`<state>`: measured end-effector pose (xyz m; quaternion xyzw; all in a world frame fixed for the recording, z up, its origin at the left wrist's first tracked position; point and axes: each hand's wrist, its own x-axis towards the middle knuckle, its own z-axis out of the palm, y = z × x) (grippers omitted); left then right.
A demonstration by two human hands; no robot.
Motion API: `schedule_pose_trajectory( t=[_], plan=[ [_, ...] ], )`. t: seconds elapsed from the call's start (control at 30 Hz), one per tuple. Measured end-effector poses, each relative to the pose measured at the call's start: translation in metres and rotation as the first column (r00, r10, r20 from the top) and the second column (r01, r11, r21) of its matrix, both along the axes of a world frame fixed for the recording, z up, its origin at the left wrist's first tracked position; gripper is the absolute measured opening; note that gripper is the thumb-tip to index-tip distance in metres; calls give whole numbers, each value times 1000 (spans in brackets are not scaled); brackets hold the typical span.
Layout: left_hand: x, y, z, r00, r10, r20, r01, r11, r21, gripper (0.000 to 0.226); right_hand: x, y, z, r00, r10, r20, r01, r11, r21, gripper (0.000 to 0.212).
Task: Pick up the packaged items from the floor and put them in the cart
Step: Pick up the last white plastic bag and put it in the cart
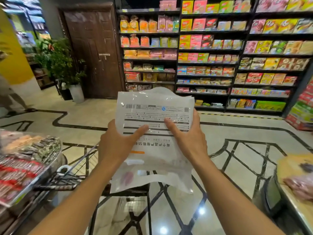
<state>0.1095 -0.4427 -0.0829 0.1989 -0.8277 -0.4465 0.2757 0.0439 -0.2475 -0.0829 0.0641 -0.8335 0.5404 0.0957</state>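
I hold a white plastic package with black printed text and a barcode up in front of me at chest height. My left hand grips its left edge, thumb across the front. On the right edge sits my right hand, thumb likewise on the printed face. The wire cart lies low and to the left, below the package; its basket is mostly hidden by my left arm and the package. On the floor beneath my arms another pale package shows faintly.
Dark shelves full of colourful snack boxes fill the wall ahead. A brown door and a potted plant stand at the left. Display tables with packaged goods flank me at left and right. A person's leg is at far left.
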Motion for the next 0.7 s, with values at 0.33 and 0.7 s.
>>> schedule_pose_trajectory(
  t=[0.33, 0.7],
  plan=[
    [-184, -1, -35, 1000, -11, 16, 11, 1000, 22, 87, -183, -2, -29, 1000, 1, 26, -3, 998, 60, 131],
    [-372, -72, -44, 985, 173, 11, -174, 978, 115, 77, -401, -94, -22, 986, 141, -91, -126, 980, 157, 108]
  ],
)
